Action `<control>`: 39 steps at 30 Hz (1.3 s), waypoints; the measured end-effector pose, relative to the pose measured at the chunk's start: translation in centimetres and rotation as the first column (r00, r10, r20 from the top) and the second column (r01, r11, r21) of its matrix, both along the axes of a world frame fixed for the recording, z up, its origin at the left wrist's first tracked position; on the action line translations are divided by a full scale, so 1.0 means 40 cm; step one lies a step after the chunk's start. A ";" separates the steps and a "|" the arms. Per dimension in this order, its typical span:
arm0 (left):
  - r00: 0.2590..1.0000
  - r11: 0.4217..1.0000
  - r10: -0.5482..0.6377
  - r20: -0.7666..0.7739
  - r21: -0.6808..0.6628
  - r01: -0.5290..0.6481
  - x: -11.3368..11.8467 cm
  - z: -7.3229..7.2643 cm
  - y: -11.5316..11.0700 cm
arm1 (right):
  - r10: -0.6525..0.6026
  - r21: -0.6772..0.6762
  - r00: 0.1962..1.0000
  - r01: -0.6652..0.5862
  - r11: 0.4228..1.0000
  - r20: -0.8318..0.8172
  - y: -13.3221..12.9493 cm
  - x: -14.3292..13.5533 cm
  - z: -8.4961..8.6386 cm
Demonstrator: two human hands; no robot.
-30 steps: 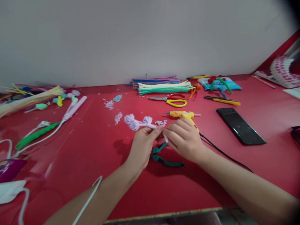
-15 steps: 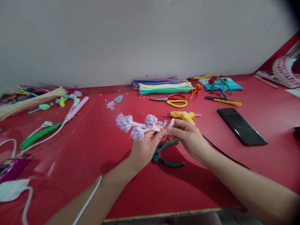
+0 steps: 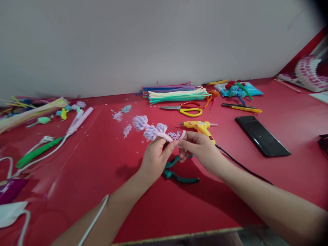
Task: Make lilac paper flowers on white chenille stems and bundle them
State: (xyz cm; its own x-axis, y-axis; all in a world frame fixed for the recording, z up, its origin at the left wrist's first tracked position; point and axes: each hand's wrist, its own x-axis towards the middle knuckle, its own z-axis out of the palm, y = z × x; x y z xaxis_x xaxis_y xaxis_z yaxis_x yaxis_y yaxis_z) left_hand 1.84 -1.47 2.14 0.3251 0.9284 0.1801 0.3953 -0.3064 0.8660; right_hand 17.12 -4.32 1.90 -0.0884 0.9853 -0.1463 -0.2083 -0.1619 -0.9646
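Note:
My left hand (image 3: pixel 156 153) is closed around the stem of a lilac pipe-cleaner flower sprig (image 3: pixel 151 132), whose three fluffy heads point to the left. Beside it, my right hand (image 3: pixel 198 145) pinches the end of a pale lilac pipe cleaner (image 3: pixel 182 134) at the stem's right end. The fingertips of both hands nearly meet there. Behind them lies a small heap of cut lilac pieces (image 3: pixel 174 135). Teal-handled pliers (image 3: pixel 179 176) rest on the table below my hands, their jaws hidden by my left hand.
A yellow glue gun (image 3: pixel 200 126), scissors (image 3: pixel 191 111) and bundled pipe cleaners (image 3: pixel 176 94) lie beyond my hands. To the right is a black phone (image 3: pixel 261 135). At left are a pink corded tool (image 3: pixel 80 121), a green stick (image 3: pixel 38 152) and white cables. Lilac fluff (image 3: pixel 127 130) is scattered about.
The sprig has turned in my hands, its lower flower head rising and moving closer to the one beside it. Both hands keep their grip. The view has shifted slightly.

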 end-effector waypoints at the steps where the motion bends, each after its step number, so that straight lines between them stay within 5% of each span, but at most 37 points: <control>1: 1.000 1.000 0.011 0.010 -0.015 -0.011 0.000 -0.001 0.000 | -0.012 0.001 1.000 0.012 1.000 -0.021 -0.001 -0.001 0.000; 8: 0.999 0.998 -0.031 0.032 -0.056 0.033 0.000 0.005 -0.002 | 0.085 -0.155 0.967 -0.125 0.980 -0.241 0.000 0.006 0.000; 11: 0.993 0.982 -0.022 0.113 -0.184 0.043 0.004 0.004 0.001 | 0.055 -0.050 0.996 -0.059 0.997 -0.075 0.001 0.005 -0.005; 13: 0.972 0.944 0.026 0.234 -0.326 0.053 0.008 -0.003 0.004 | -0.057 0.142 0.973 0.025 0.990 0.226 0.000 0.004 -0.012; 15: 0.928 0.888 0.086 0.362 -0.450 0.093 0.012 -0.012 0.005 | -0.241 0.423 0.800 -0.018 0.906 0.549 -0.001 0.004 -0.019; 17: 0.885 0.843 0.134 0.446 -0.521 0.135 0.015 -0.022 0.005 | -0.414 0.616 0.562 -0.229 0.754 0.716 -0.003 0.006 -0.024; 20: 0.866 0.833 0.160 0.474 -0.535 0.140 0.015 -0.030 0.006 | -0.544 0.636 0.339 -0.507 0.582 0.768 -0.005 0.008 -0.025; 23: 0.868 0.850 0.152 0.472 -0.511 0.130 0.014 -0.029 0.008 | -0.567 0.608 0.270 -0.551 0.572 0.778 -0.009 0.009 -0.021; 25: 0.878 0.867 0.133 0.461 -0.483 0.122 0.014 -0.024 0.009 | -0.526 0.619 0.331 -0.489 0.615 0.783 -0.011 0.010 -0.018; 28: 0.919 0.920 0.084 0.386 -0.384 0.078 0.010 -0.014 0.007 | -0.376 0.587 0.562 -0.257 0.768 0.737 -0.008 0.012 -0.011; 32: 0.968 0.973 -0.008 0.250 -0.222 0.065 0.001 0.002 -0.001 | -0.039 0.225 0.938 -0.042 0.974 0.345 0.001 0.008 -0.001; 36: 0.982 0.993 -0.089 0.169 -0.063 0.101 -0.003 0.020 -0.011 | 0.079 -0.026 0.985 -0.084 0.996 -0.156 0.002 -0.002 -0.001; 39: 0.983 0.994 -0.108 0.149 -0.015 0.111 -0.003 0.022 -0.013 | 0.086 -0.092 0.945 -0.121 0.988 -0.315 -0.001 -0.003 -0.004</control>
State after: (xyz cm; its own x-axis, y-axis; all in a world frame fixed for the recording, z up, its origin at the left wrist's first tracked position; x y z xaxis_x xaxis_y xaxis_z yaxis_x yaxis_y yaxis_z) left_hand 1.73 -2.00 3.00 0.3966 0.8931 0.2124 0.2274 -0.3198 0.9198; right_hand 17.00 -4.35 1.76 -0.2471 0.9479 -0.2011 -0.4703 -0.2987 -0.8304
